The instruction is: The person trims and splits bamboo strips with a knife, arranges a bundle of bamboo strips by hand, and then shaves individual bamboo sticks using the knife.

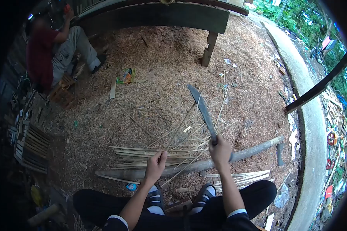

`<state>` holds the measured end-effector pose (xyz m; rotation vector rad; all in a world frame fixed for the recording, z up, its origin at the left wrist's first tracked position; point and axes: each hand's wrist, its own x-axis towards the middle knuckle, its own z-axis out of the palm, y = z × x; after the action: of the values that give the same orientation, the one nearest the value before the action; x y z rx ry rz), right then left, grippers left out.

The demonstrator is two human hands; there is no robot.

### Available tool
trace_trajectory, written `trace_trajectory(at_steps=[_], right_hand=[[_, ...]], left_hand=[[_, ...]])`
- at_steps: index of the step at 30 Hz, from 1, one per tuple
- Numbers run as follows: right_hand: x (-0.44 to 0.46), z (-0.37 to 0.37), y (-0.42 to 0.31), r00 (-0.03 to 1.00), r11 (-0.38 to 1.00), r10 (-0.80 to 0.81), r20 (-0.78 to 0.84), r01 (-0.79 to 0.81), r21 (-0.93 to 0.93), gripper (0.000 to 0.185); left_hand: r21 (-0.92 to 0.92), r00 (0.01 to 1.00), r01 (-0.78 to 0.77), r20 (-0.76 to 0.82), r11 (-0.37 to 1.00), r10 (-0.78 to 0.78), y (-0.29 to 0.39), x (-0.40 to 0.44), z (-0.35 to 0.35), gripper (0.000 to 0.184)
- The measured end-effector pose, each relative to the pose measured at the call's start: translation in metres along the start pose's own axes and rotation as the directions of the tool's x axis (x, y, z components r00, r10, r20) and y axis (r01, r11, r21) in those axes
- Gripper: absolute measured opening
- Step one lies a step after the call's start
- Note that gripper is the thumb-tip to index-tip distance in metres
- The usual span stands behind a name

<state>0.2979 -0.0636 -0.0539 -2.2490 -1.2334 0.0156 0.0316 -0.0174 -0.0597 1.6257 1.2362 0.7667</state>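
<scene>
Over the shavings (100, 119), the right hand (221, 152) had its grip wrapped round a machete (206, 112); the left hand (155, 168) pinched a thin strip (181, 125)!

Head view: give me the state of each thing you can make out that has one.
Thin strip: held aslant.
Left hand: closed on the thin strip.
Machete: unsheathed, pointing away from the wearer.
Right hand: closed around the machete's handle.
Pole: lying on the ground.
Strip pile: loose, unbundled.
Sandals: worn over socks.
Plastic bag: crumpled.
</scene>
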Motion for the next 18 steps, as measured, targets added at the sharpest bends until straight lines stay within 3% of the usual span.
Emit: trace_trajectory(at_steps=[2,3,4,6,8,10,11,12,15,18], right_hand=[[-0.018,0.012,-0.019,0.998,0.981,0.017,0.062,-0.029,0.191,0.018],[-0.023,0.018,-0.022,0.994,0.979,-0.111,0.017,0.106,0.172,0.020],[-0.026,0.019,-0.019,0.995,0.980,-0.101,0.019,0.096,0.175,0.020],[-0.019,0.014,-0.013,0.912,0.912,-0.409,0.042,0.410,-0.024,0.018],[0.002,0.010,0.007,0.895,0.875,-0.435,0.092,0.445,-0.190,0.010],[0.018,-0.004,0.018,0.988,0.982,-0.154,0.019,0.156,-0.106,0.016],[0.027,-0.004,0.029,0.991,0.991,0.127,0.035,-0.128,0.046,0.023],[0.032,-0.015,0.028,0.967,0.967,0.246,0.068,-0.249,0.052,0.029],[0.032,-0.014,0.033,0.946,0.946,0.324,-0.013,-0.324,0.003,0.034],[0.017,0.002,0.029,0.946,0.941,0.318,0.056,-0.322,0.102,0.038]], left_hand=[[-0.003,1.000,-0.027,0.000,1.000,0.027,0.006,0.003,0.006,0.044],[-0.005,0.999,-0.050,0.008,0.999,0.050,0.008,0.004,0.006,0.043],[0.001,0.999,-0.047,0.016,0.999,0.047,0.006,0.004,0.004,0.043],[-0.032,0.998,-0.047,0.031,0.998,0.048,0.002,0.003,0.004,0.043],[0.005,0.999,-0.038,0.037,0.999,0.037,0.005,0.002,0.002,0.042],[0.045,0.999,-0.027,0.044,0.999,0.025,0.005,-0.001,0.000,0.041],[0.045,0.998,-0.036,0.054,0.998,0.033,0.004,-0.002,0.002,0.041],[0.046,0.997,-0.048,0.065,0.998,0.045,0.004,-0.002,0.004,0.041],[-0.031,0.997,-0.046,0.056,0.998,0.048,0.008,-0.007,0.007,0.041],[0.009,0.996,0.005,0.091,1.000,-0.006,0.005,-0.001,0.009,0.042]])
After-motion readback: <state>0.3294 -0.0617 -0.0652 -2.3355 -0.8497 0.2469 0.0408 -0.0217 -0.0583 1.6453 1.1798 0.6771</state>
